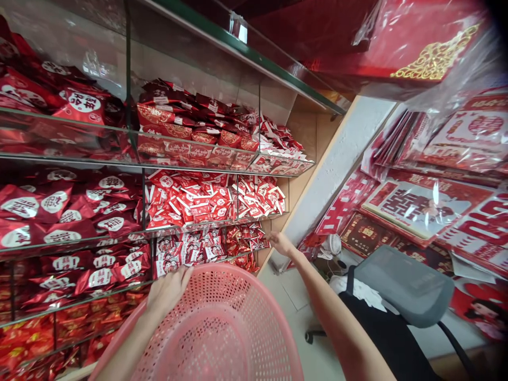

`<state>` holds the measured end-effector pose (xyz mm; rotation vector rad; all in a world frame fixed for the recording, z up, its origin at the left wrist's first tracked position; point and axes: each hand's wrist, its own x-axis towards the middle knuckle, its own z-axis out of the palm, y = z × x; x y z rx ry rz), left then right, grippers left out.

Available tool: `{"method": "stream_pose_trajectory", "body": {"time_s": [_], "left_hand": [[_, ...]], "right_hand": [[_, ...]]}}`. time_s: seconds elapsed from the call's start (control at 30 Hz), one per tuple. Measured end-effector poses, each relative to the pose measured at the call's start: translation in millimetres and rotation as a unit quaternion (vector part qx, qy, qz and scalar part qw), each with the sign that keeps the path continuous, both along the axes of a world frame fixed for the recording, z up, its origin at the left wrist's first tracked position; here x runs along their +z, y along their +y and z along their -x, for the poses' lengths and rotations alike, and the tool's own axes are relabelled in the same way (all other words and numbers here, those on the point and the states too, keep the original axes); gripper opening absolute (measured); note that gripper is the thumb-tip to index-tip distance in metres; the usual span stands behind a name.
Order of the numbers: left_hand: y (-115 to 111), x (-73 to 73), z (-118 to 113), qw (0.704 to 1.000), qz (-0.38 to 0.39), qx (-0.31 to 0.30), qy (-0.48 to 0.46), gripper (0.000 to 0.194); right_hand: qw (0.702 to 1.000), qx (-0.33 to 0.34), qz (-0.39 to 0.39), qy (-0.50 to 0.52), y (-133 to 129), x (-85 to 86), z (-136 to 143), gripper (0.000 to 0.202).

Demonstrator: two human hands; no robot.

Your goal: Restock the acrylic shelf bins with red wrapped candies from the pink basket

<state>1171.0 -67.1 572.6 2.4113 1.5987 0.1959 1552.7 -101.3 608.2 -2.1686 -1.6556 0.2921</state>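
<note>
My left hand (169,288) grips the far rim of a pink perforated plastic basket (273,312). The basket's inside shows only its bare holed base. My right hand (281,243) is stretched out to the right end of the shelves, its fingers apart with nothing seen in them. Closest to those fingertips are small red-and-gold wrapped packets (244,238) in a low compartment. Left of them lie white-and-red packets with printed figures (190,251). One level up are red-and-white packets (198,198).
Glass-fronted shelves (218,169) with dividers hold many red packets on the left. A grey-backed chair (405,286) with black cloth stands at right. Red paper goods (420,206) cover the right side. A large red box (428,42) in clear plastic sits above.
</note>
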Motion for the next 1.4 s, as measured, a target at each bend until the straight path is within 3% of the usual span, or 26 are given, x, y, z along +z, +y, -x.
{"method": "stream_pose_trajectory", "body": {"time_s": [0.2,0.43,0.77,0.87,0.93,0.97,1.03,1.13,1.2,1.27,1.4], "left_hand": [[0,-0.2,0,1.000,0.000,0.002,-0.002,0.051],[0,1.4,-1,1.000,0.006,0.004,-0.002,0.053],[-3,4.2,-2,1.000,-0.001,0.016,0.005,0.054],[-4,6.0,-2,1.000,0.001,0.017,0.001,0.054],[-4,7.3,-1,1.000,0.006,0.017,-0.002,0.054],[-3,7.8,-1,1.000,0.008,0.018,-0.004,0.054],[-3,8.7,-1,1.000,0.011,0.017,-0.009,0.054],[-3,9.1,0,1.000,0.009,0.017,-0.013,0.055],[-4,8.9,-1,1.000,0.004,0.017,-0.013,0.055],[-5,8.3,-1,1.000,0.001,0.019,-0.014,0.055],[-7,6.7,1,1.000,0.002,0.025,-0.011,0.055]], "right_hand": [[0.998,0.014,0.022,-0.064,6,-2.4,3,0.026],[0.989,-0.048,0.037,-0.133,13,-19.9,7,0.029],[0.986,-0.082,0.015,-0.142,-10,-31.6,33,0.031],[0.991,-0.087,-0.046,-0.087,-33,-36.3,48,0.030],[0.988,-0.093,-0.112,0.056,-59,-42.9,63,0.030],[0.974,-0.092,-0.139,0.156,-75,-47.2,71,0.032],[0.919,-0.099,-0.139,0.357,-112,-57.7,88,0.041],[0.824,-0.116,-0.146,0.534,-163,-76.0,108,0.043],[0.772,-0.140,-0.168,0.597,-187,-86.0,117,0.048],[0.742,-0.141,-0.184,0.629,-200,-90.5,125,0.058],[0.692,-0.126,-0.192,0.685,-206,-81.1,138,0.066]]}}
